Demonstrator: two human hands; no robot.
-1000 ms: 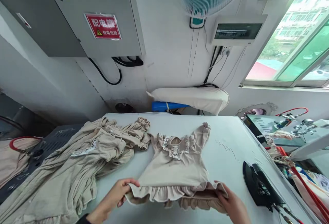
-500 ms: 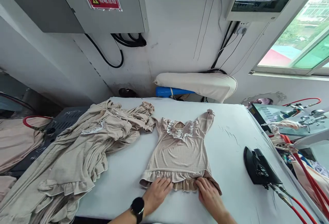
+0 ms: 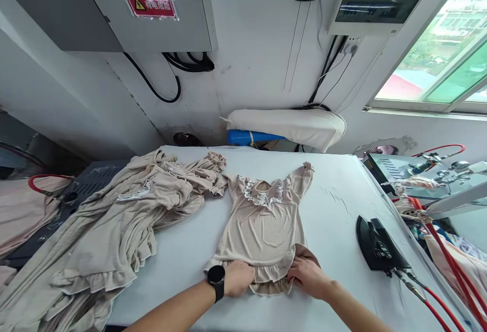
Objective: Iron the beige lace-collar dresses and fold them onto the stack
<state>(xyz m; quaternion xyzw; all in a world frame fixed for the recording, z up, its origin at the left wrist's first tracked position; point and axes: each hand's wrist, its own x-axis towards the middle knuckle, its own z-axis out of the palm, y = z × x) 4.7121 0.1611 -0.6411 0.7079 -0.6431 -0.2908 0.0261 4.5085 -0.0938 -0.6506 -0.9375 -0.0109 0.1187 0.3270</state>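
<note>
A small beige dress (image 3: 262, 230) with white lace at the neck and a ruffled hem lies spread on the white padded table (image 3: 331, 251). My left hand (image 3: 239, 277), with a black watch on its wrist, is closed at the left part of the hem, its fingertips hidden. My right hand (image 3: 304, 273) grips the right part of the ruffle, and the fabric there is lifted and folded up over its fingers.
Similar beige garments (image 3: 114, 235) are heaped on the table's left side. A black iron (image 3: 380, 245) with red hoses rests at the right. Behind the table's far edge lies a cream padded board (image 3: 285, 124).
Both hands have moved from lying flat on the hem to holding it. The right side of the ruffle has been raised and folded. The view has shifted slightly.
</note>
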